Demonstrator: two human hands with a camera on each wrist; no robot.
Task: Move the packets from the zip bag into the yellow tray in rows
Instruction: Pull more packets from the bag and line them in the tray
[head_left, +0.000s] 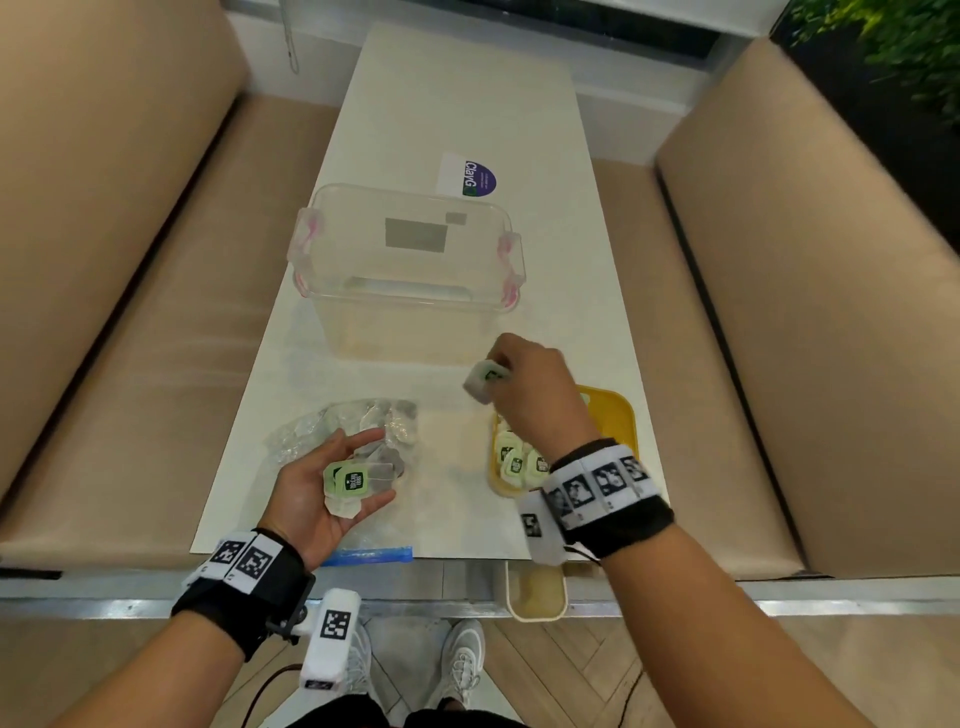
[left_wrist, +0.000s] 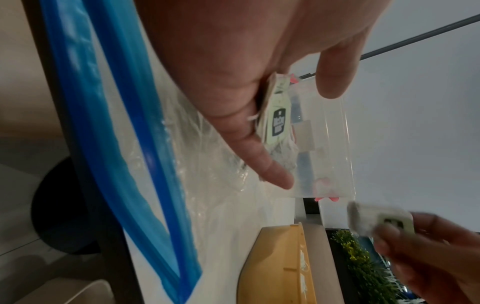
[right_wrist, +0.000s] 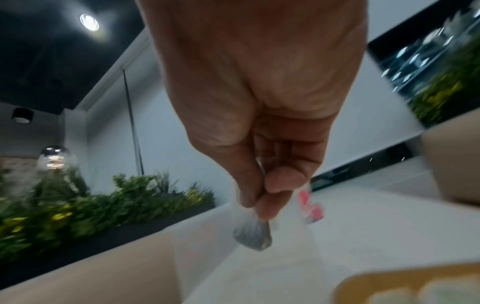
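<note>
Packets (head_left: 353, 480), small stack, green-labelled, lie in upturned left hand (head_left: 317, 493), thumb and fingers curled round them: holding stock for feeding, above crumpled zip bag (head_left: 358, 426). Right hand (head_left: 535, 389) pinches single packet (head_left: 485, 379) by fingertips, above far-left corner of yellow tray (head_left: 621, 415), probably en route to placement. Several packets already in tray (head_left: 519, 462), near end; row order unclear, wrist partly hides them. Clear plastic bin (head_left: 410, 270) stands beyond on table (head_left: 467, 104).
</note>
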